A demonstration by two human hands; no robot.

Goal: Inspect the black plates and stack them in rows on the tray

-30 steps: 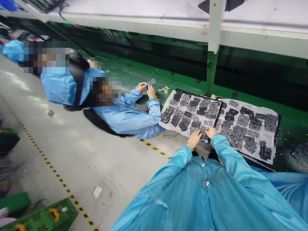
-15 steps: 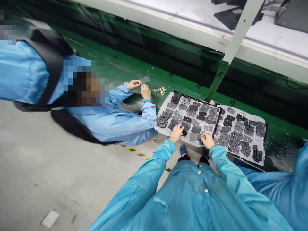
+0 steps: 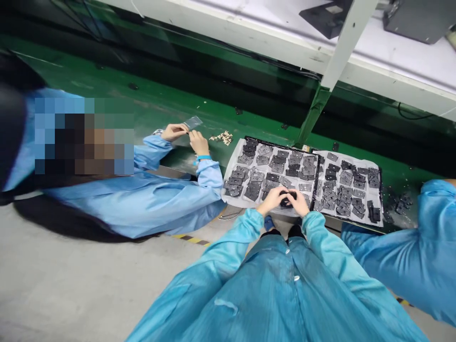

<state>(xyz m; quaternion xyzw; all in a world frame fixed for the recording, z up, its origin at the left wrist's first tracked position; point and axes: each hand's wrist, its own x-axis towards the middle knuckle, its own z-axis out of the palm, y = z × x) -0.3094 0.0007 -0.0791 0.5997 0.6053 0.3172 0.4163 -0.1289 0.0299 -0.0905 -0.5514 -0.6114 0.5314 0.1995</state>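
My left hand (image 3: 274, 198) and my right hand (image 3: 298, 204) meet over the near edge of the left tray (image 3: 230, 202). Between them they grip a small black plate (image 3: 288, 199), their fingers closed at its two sides. Its details are partly covered by my fingers. Under and around my hands, flat dark plates (image 3: 253, 189) with small holes lie in groups on the tray's white lining.
A second lined tray (image 3: 377, 219) of dark plates adjoins on the right. Loose black pieces (image 3: 402, 204) lie beyond it. On the left, a co-worker's hands (image 3: 188, 135) hold a small clear bag (image 3: 193, 122) near pale small parts (image 3: 225, 138). Another person's blue sleeve (image 3: 434, 209) is at right.
My hands were apart over the left tray; now they have come together at a black plate. The view has shifted a little to the right.
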